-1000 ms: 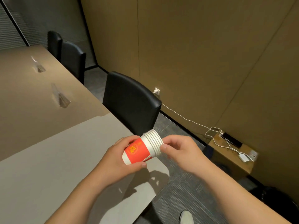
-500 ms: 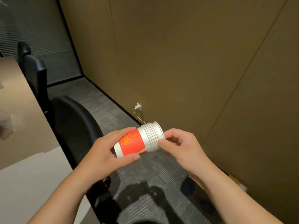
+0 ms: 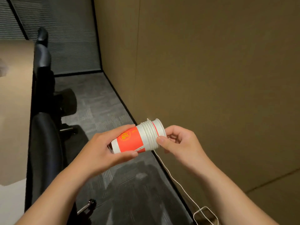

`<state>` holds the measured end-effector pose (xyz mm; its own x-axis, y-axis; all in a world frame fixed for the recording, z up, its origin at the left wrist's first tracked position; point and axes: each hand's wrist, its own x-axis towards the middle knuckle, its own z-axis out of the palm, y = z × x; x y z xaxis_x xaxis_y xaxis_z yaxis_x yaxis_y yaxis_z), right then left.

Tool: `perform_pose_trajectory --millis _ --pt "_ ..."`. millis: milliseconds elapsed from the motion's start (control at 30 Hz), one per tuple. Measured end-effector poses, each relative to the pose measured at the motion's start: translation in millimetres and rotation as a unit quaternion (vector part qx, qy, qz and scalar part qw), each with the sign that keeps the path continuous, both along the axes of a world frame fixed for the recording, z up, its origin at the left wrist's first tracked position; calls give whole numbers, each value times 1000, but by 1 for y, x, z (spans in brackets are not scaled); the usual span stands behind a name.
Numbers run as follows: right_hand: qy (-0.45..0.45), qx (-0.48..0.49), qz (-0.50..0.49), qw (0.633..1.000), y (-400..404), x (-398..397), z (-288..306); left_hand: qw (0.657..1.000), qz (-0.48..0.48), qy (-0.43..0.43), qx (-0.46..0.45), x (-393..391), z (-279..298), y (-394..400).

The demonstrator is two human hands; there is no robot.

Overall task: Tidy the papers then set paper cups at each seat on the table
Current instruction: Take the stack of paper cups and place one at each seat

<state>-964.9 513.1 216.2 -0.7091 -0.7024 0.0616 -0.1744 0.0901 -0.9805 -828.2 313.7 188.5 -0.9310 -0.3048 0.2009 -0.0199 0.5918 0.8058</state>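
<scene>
Brown wall panels (image 3: 211,62) met grey ribbed carpet (image 3: 103,109) along a dark skirting line, with a thin white cable (image 3: 177,182) trailing down it in the head view. Black padded chairs (image 3: 47,143) stood pushed against the pale matte table (image 3: 14,111) at the left edge. A nested stack of paper cups (image 3: 138,137) lay on its side in the air between both hands, above the floor and clear of the table; its outer cup bore an orange-red band with a round yellow emblem too blurred to read, and several white rolled rims bunched toward the right. The left hand (image 3: 103,151) wrapped around the stack's base end, while the right hand (image 3: 178,142) pinched the outermost rim, thumb (image 3: 162,141) pressed on it.
</scene>
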Motion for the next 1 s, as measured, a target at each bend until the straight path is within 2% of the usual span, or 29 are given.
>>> perform_pose_trajectory --millis 100,233,500,633,800,1000 --pt "-20 -6 37 999 -43 -53 8 999 38 -5 0 -41 6 -34" --pt "-1 -4 86 996 -109 -102 8 997 70 -10 9 -68 11 -77" --pt "2 19 240 971 -294 -181 -15 970 240 -20 36 -96 -3 -195" --pt "-8 25 353 935 -414 -204 -9 929 366 -9 55 -99 -3 -258" --pt "36 12 467 884 -532 -176 3 860 506 17 69 -71 4 -301" --pt "68 19 625 777 -635 -94 -7 751 653 23 97 -11 -18 -321"
